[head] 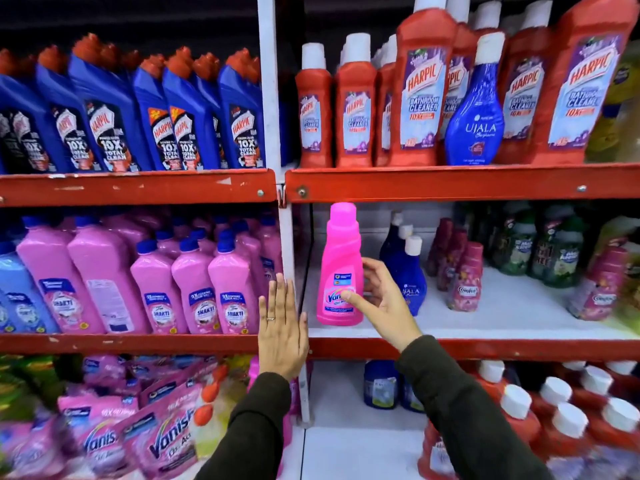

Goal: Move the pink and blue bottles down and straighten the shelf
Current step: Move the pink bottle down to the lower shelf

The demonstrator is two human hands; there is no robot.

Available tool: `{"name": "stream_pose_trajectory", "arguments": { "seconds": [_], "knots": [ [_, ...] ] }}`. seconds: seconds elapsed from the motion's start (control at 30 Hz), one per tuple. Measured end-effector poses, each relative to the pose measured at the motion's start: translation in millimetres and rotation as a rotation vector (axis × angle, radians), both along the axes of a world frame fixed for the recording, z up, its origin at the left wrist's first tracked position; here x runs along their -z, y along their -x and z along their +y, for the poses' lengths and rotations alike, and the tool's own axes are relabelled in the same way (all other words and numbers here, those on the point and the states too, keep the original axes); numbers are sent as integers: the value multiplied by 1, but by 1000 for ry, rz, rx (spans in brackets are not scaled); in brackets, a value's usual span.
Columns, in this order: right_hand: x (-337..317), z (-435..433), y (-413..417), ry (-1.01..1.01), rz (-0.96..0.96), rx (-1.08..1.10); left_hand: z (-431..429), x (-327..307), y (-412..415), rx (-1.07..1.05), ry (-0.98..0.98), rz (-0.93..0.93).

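A bright pink Vanish bottle [341, 258] stands upright at the front left of the middle shelf [519, 348] in the right bay. My right hand [384, 301] holds it, thumb on the label and fingers around its right side. Just behind that hand stand blue Ujala bottles [403, 268] with white caps. One more blue Ujala bottle [474, 112] stands on the top shelf among red Harpic bottles [422, 88]. My left hand [282, 330] is flat and holds nothing, fingers up against the white upright post [287, 237].
Small Comfort bottles [464, 278] and dark green bottles [540, 247] fill the middle shelf's right side. Pink Shakti bottles [194, 289] fill the left bay, with blue Harpic bottles [138, 112] above. Below are Vanish pouches [152, 434] and red bottles with white caps [554, 420].
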State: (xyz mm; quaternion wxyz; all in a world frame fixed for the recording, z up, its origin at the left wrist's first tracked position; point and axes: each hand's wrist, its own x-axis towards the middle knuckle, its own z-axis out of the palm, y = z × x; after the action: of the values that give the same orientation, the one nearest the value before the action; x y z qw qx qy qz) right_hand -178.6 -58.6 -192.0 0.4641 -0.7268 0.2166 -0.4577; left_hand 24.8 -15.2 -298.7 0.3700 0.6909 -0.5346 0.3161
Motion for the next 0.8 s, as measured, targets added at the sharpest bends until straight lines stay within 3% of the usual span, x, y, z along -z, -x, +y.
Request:
{"name": "stream_pose_trajectory", "arguments": {
  "seconds": [0.4, 0.8],
  "knots": [
    [52, -38, -22, -80, 105, 44, -16, 28, -4, -41, -51, -41],
    [65, -50, -24, -129, 89, 14, -18, 31, -5, -62, -67, -57]
  ]
}}
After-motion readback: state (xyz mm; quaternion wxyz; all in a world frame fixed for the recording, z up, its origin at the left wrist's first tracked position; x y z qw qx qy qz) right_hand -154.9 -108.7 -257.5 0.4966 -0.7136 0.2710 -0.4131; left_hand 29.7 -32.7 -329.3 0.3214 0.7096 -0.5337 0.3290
